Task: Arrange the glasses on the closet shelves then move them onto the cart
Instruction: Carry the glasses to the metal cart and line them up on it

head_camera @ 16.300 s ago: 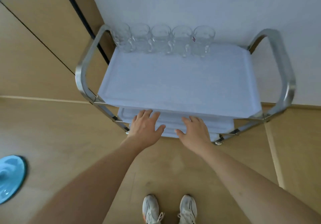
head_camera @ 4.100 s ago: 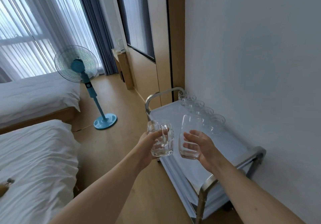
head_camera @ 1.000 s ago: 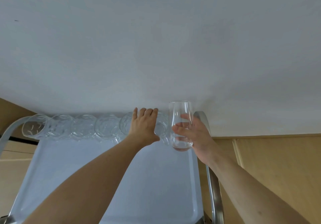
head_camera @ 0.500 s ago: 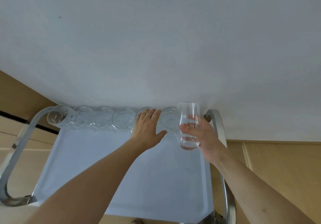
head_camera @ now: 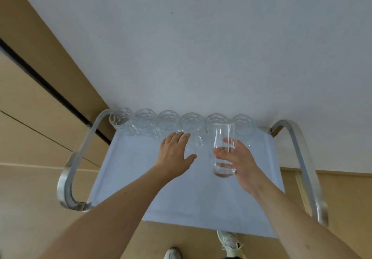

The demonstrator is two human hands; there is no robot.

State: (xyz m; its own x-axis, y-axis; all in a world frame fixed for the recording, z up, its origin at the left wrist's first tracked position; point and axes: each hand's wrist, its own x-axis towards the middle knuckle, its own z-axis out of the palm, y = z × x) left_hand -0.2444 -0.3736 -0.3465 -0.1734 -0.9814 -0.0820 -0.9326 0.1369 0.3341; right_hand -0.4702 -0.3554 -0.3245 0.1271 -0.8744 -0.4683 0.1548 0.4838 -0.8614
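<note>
A row of several clear glass mugs [head_camera: 145,122] stands along the back edge of the cart's pale top tray [head_camera: 128,170], against the wall. My right hand [head_camera: 240,163] grips a tall smooth glass [head_camera: 223,150] and holds it upright just above the tray, in front of the row's right end. My left hand [head_camera: 174,154] hovers flat over the tray with fingers spread, holding nothing; its fingertips are close to the mugs in the middle of the row.
Curved metal handles rise at the cart's left end [head_camera: 68,176] and right end [head_camera: 306,168]. A white wall [head_camera: 201,47] stands right behind the cart. Wooden panelling [head_camera: 30,108] fills the left side. My shoes [head_camera: 229,242] show on the wooden floor below the tray.
My left hand has let go of the mug it set down at the right end of the row and drawn back leftward. The view has tilted down, showing more of the cart.
</note>
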